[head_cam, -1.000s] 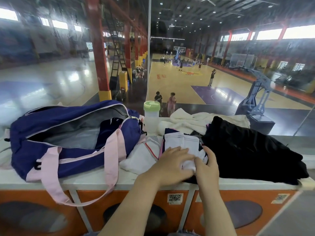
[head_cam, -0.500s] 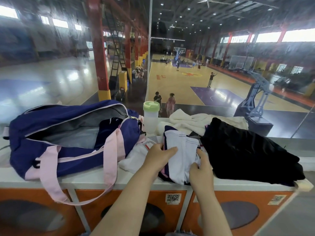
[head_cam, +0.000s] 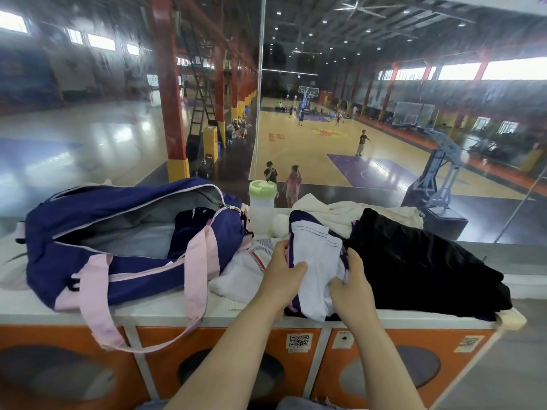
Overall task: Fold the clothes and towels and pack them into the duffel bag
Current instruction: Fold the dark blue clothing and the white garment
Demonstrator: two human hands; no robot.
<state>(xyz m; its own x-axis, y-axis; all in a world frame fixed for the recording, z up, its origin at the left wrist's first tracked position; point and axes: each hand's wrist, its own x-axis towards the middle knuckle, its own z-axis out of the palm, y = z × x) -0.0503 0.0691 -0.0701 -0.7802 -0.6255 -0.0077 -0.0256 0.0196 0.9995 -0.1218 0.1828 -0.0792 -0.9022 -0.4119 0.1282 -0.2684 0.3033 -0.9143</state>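
A navy and pink duffel bag [head_cam: 97, 223] lies unzipped on the left of the white counter, with a dark item inside. A folded white and navy garment [head_cam: 315, 255] is raised off the counter's middle, tilted up. My left hand [head_cam: 281, 273] grips its left edge and my right hand [head_cam: 353, 287] grips its lower right edge. Under it to the left lies a white garment with red stripes [head_cam: 245, 272]. A black garment [head_cam: 420, 261] is heaped on the right, and a cream towel [head_cam: 334, 211] lies behind.
A clear bottle with a green lid [head_cam: 262, 207] stands between the bag and the towel. The counter [head_cam: 35, 307] tops orange lockers. A glass wall stands right behind it, overlooking a basketball court. The bag's pink strap [head_cam: 97, 315] hangs over the front edge.
The folded white and navy garment was pressed flat on the counter under both hands. Now both hands have it by its edges and have lifted it up.
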